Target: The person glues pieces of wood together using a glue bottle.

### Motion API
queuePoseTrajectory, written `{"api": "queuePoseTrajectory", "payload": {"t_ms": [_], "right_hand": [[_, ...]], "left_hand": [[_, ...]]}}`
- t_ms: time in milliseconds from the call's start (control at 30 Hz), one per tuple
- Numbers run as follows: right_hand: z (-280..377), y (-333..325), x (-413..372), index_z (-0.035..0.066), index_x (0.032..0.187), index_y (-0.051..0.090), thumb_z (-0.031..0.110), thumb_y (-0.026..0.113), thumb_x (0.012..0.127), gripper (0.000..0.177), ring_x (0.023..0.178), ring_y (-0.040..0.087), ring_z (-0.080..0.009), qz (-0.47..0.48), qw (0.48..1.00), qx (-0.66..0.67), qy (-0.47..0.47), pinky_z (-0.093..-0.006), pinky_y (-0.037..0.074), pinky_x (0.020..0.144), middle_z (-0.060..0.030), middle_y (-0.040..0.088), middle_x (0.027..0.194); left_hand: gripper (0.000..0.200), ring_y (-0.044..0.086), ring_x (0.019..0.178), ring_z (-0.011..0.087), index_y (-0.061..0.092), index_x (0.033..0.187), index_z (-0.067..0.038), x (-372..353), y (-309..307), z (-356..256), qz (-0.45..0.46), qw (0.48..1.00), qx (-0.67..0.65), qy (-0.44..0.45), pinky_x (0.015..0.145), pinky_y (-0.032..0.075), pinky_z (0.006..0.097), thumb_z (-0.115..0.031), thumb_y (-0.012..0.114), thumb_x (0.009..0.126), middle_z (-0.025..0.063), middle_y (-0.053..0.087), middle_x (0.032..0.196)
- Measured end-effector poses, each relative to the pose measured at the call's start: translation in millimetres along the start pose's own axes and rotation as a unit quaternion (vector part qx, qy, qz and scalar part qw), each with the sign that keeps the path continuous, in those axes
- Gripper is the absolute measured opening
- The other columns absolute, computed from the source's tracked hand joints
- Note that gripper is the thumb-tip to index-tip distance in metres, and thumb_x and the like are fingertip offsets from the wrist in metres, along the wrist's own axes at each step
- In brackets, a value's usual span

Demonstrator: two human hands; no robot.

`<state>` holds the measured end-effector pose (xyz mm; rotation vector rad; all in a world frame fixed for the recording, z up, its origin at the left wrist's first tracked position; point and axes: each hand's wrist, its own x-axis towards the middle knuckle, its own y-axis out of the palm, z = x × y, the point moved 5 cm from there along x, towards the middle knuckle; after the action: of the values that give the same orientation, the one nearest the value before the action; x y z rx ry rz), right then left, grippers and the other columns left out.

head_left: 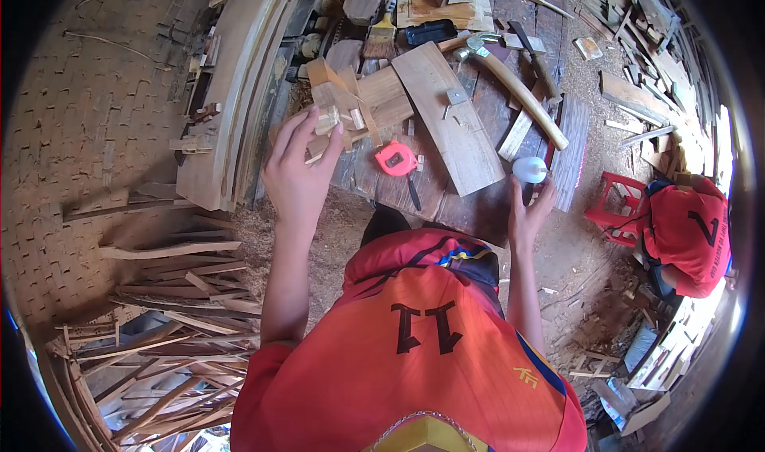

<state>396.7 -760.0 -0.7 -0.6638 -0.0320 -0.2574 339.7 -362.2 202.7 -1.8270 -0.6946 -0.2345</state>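
Observation:
My left hand is raised over the left side of the workbench, thumb and fingers closed around a small pale wooden block. At the bench's front right, my right hand has its fingers around a small white bottle, seen from above. A pink tape measure lies between the hands, its black strap hanging toward the bench edge. Right of it rests a wide flat board with a small metal piece on top. Beneath and beyond my left hand are other wooden pieces.
A claw hammer lies across the bench, near a paintbrush and a black tray. Long planks stand at left, above piled scrap wood. A person in red is beside a red plastic stool at right.

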Motion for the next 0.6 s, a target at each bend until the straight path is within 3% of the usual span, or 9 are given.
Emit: {"api": "queuePoseTrajectory", "payload": {"t_ms": [167, 367, 500, 533, 600], "right_hand": [[1.3, -1.4, 9.7, -0.004, 0.141, 0.057, 0.031, 0.085, 0.095, 0.064, 0.119, 0.059, -0.0310, 0.008, 1.000, 0.006, -0.004, -0.0454, 0.046, 0.104, -0.0179, 0.062, 0.126], [28.1, -5.1, 17.2, -0.003, 0.137, 0.057, 0.017, 0.086, 0.093, 0.056, 0.119, 0.064, -0.0252, 0.042, 0.985, 0.165, -0.006, -0.0414, 0.047, 0.110, -0.0161, 0.068, 0.127], [72.1, 1.0, 24.1, -0.002, 0.140, 0.056, 0.012, 0.084, 0.093, 0.056, 0.125, 0.063, -0.0227, 0.134, 0.975, 0.162, -0.069, -0.0412, 0.046, 0.114, -0.0147, 0.066, 0.130], [91.8, 2.5, 26.0, -0.003, 0.145, 0.054, 0.008, 0.083, 0.096, 0.058, 0.123, 0.065, -0.0217, 0.157, 0.968, 0.144, -0.131, -0.0371, 0.051, 0.108, -0.0124, 0.064, 0.134], [122.5, 12.1, 25.5, -0.002, 0.146, 0.056, 0.013, 0.084, 0.095, 0.061, 0.127, 0.063, -0.0223, 0.233, 0.943, 0.231, -0.050, -0.0398, 0.048, 0.113, -0.0126, 0.065, 0.134]], "left_hand": [[0.038, 0.079, 0.089, 0.0218, 0.080, 0.120, -0.005, 2.0, -1.9, 0.6, 0.004, 1.000, -0.011, 0.007, 0.076, 0.063, 0.0356, -0.022, 0.091, 0.088, 0.0073, 0.079, 0.118], [0.039, 0.079, 0.092, 0.0234, 0.079, 0.119, -0.005, 0.0, 2.5, 15.6, -0.010, 0.999, -0.036, 0.036, 0.080, 0.064, 0.0365, -0.023, 0.092, 0.087, 0.0073, 0.078, 0.117], [0.046, 0.077, 0.096, 0.0221, 0.079, 0.125, -0.003, 2.4, -1.5, 18.5, 0.008, 0.996, -0.060, 0.066, 0.078, 0.062, 0.0330, -0.012, 0.095, 0.083, 0.0102, 0.078, 0.121], [0.046, 0.077, 0.097, 0.0236, 0.079, 0.126, -0.003, 3.5, -2.8, 18.7, 0.014, 0.995, -0.064, 0.069, 0.080, 0.063, 0.0344, -0.011, 0.095, 0.083, 0.0104, 0.077, 0.121], [0.047, 0.077, 0.098, 0.0265, 0.079, 0.127, -0.003, 4.5, -5.4, 19.6, 0.029, 0.994, -0.072, 0.076, 0.083, 0.063, 0.0371, -0.010, 0.094, 0.082, 0.0106, 0.077, 0.122]]}}
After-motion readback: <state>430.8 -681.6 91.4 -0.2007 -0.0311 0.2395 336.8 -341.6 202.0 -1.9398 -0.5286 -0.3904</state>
